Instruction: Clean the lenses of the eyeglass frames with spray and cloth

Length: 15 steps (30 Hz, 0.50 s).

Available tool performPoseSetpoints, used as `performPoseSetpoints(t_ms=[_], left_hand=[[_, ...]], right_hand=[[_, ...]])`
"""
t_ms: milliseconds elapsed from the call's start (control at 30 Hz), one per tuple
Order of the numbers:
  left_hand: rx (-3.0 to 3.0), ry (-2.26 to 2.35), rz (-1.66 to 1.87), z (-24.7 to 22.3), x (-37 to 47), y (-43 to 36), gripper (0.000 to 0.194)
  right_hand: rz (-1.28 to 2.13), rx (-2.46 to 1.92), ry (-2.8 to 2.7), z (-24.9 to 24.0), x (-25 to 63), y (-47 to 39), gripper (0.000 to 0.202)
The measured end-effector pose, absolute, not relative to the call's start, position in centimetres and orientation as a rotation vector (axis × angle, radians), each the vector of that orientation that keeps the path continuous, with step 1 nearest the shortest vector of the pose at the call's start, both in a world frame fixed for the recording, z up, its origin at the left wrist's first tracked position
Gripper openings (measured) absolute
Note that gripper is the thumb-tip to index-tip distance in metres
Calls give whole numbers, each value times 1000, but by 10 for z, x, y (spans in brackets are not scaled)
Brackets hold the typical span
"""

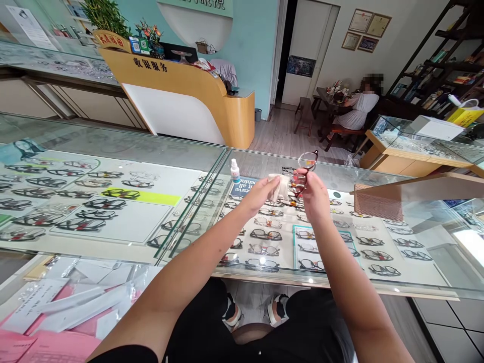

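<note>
Above the glass display case, my right hand (316, 195) grips a pair of dark-framed eyeglasses (307, 162) held on end, one lens pointing up. Just left of it, my left hand (260, 194) pinches a folded pale cleaning cloth (279, 187). The cloth is close to the glasses; whether they touch I cannot tell. A small white spray bottle (235, 172) with a blue label stands upright on the glass, left of my hands. Beneath the glass, rows of eyeglasses (265, 234) lie on white trays.
A second glass case (113, 133) with more frames adjoins on the left. Papers and pink envelopes (71, 307) lie at lower left. A wooden board (416, 194) stands on the right side. Beyond are a cashier counter (170, 83) and a seated person (359, 108) at a table.
</note>
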<state>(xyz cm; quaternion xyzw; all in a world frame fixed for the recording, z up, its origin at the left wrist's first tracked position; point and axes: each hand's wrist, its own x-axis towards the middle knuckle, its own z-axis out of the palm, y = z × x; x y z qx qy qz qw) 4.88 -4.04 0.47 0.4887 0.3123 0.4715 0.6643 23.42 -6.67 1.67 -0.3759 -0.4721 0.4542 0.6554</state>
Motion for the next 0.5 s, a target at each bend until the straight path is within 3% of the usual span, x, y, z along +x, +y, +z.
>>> performPoseSetpoints(t_ms=[233,500], left_hand=[[1707,810,449,29,17,-44,42],[2332,812,203,6,48,-70,28]], right_hand=[[1143,-826,-1105,33,245,-70,41],[1197,-813,-1305,32,238,-76,46]])
